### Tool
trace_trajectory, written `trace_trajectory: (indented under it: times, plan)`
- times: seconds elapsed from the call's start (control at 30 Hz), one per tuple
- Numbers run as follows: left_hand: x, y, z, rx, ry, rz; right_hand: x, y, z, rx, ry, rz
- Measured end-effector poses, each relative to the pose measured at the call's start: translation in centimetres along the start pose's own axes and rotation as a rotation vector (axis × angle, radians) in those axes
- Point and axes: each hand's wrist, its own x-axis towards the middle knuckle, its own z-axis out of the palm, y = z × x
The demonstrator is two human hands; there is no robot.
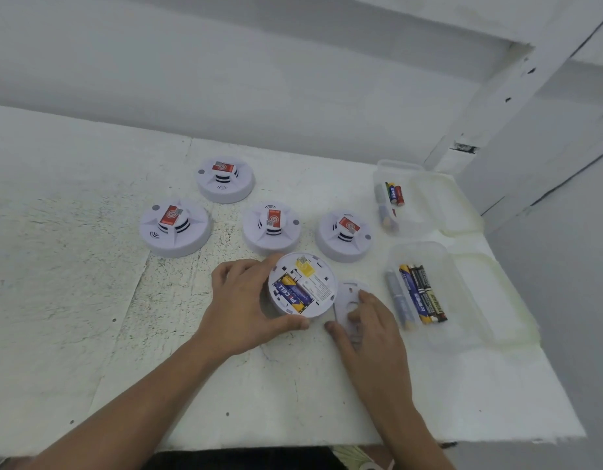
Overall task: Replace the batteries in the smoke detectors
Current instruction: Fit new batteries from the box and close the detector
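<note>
Left hand: my left hand wraps around the open smoke detector. The thumb is on the near edge and the fingers are on the far edge. It holds it tight.

Right hand: my right hand lies flat on the round back cover. The fingers are spread and press down on it. They are not curled around it.

Where the detector is: it sits face down on the bench, near the front, between my two hands.

Batteries inside: two batteries lie side by side in the slot. Their long way runs slanted, from far-left to near-right.

Which hand is closer: the cover lies just to the right of the detector, touching its edge. My right hand is on it, so I think that hand does the next move.

New or old: I cannot tell if these batteries are the new ones.

Other detectors: four more detectors sit face up farther back.

Spare batteries: two clear boxes on the right hold more batteries. The near box is by my right hand and the far box is behind it.
</note>
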Motion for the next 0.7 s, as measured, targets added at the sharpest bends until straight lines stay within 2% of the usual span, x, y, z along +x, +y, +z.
trace_trajectory:
  times: [0.3, 0.37, 0.47, 0.53, 0.63, 0.7]
  plan:
    - [-0.1, 0.2, -0.2, -0.081, -0.021, -0.049, 0.5, -0.6, -1.6, -0.017, -0.079, 0.111]
    - [-0.1, 0.2, -0.4, -0.094, -0.028, -0.034, 0.8, -0.5, -2.2, 0.107, -0.045, 0.178]
    - [-0.2, 0.4, -0.8, -0.123, -0.048, -0.034, 1.5, -0.5, -3.0, 0.53, -0.061, 0.371]
    - [-0.3, 0.6, -1.1, -0.128, -0.064, -0.051, 2.0, -0.8, -3.3, 0.764, -0.113, 0.421]
    - [-0.2, 0.8, -1.3, -0.133, -0.096, -0.032, 3.1, -1.4, -3.7, 0.906, -0.169, 0.348]
    - [-0.2, 0.8, -1.5, -0.14, -0.123, -0.03, 4.1, -1.6, -3.9, 0.874, -0.221, 0.226]
